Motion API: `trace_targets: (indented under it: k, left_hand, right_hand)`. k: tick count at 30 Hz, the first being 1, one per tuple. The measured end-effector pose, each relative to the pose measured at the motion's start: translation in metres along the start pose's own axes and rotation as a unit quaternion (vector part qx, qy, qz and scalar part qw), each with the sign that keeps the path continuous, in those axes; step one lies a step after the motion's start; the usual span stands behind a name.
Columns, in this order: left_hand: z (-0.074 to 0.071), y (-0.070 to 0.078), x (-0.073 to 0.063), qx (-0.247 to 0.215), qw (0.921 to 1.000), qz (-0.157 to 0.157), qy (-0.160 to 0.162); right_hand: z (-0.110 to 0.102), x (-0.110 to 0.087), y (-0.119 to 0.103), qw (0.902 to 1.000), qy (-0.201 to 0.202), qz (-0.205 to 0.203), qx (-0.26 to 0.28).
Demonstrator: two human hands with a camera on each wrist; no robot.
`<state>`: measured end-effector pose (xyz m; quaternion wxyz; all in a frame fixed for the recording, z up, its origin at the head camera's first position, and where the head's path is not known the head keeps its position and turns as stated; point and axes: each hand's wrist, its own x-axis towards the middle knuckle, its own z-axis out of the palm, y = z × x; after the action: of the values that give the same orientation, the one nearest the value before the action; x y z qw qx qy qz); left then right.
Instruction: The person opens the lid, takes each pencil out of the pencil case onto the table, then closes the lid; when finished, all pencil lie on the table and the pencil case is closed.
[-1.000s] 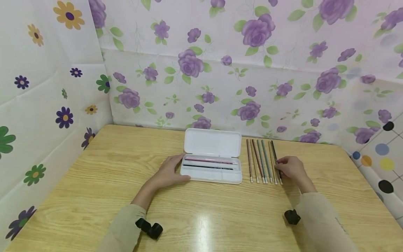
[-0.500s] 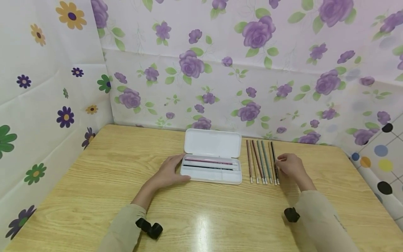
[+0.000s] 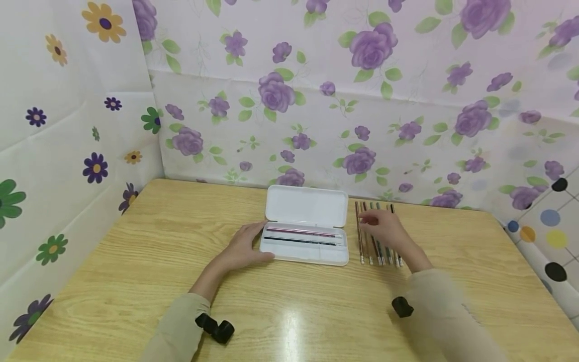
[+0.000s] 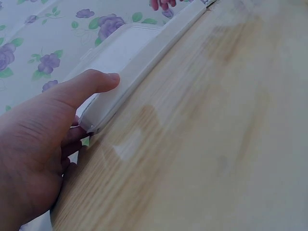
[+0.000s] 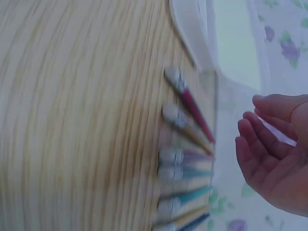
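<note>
An open white pencil case lies on the table with its lid tipped back. Inside it are a reddish pencil and a dark pencil. My left hand holds the case's left end, thumb against the front wall and the other fingers around the far corner, as the left wrist view shows. My right hand hovers over a row of several pencils, among them a brown-red pencil nearest the case. The right wrist view shows this hand with loosely bent fingers and nothing between them.
The pencils lie side by side right of the case, their white eraser ends towards me. A flower-patterned sheet hangs behind the wooden table, and another covers the left side.
My right hand has let go of the rightmost dark pencil, after sliding it left against the row, and has moved left over the pencils. The left hand stays at the case.
</note>
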<state>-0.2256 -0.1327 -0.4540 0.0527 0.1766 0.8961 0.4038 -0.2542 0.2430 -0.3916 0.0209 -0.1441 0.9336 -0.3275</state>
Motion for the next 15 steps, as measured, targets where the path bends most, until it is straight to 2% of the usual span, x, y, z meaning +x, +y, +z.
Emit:
trace_targets:
  k: [4, 8, 11, 15]
  left_hand:
    - [-0.001, -0.001, 0.0, -0.004, 1.0, 0.0, 0.0]
    - [0.0, -0.001, 0.0, -0.004, 1.0, 0.004, 0.002]
    - [0.0, -0.001, 0.0, -0.005, 1.0, 0.006, 0.005]
    - [0.0, -0.001, 0.0, -0.005, 0.9999, 0.006, 0.007]
  right_hand:
    - [0.017, 0.009, -0.015, 0.9991, -0.02, -0.036, 0.004]
    - [0.035, 0.017, -0.029, 0.9984, -0.045, -0.032, 0.015]
    - [0.048, 0.02, -0.036, 0.998, -0.05, -0.024, 0.032]
    - [0.059, 0.023, -0.041, 0.9968, -0.048, -0.036, 0.052]
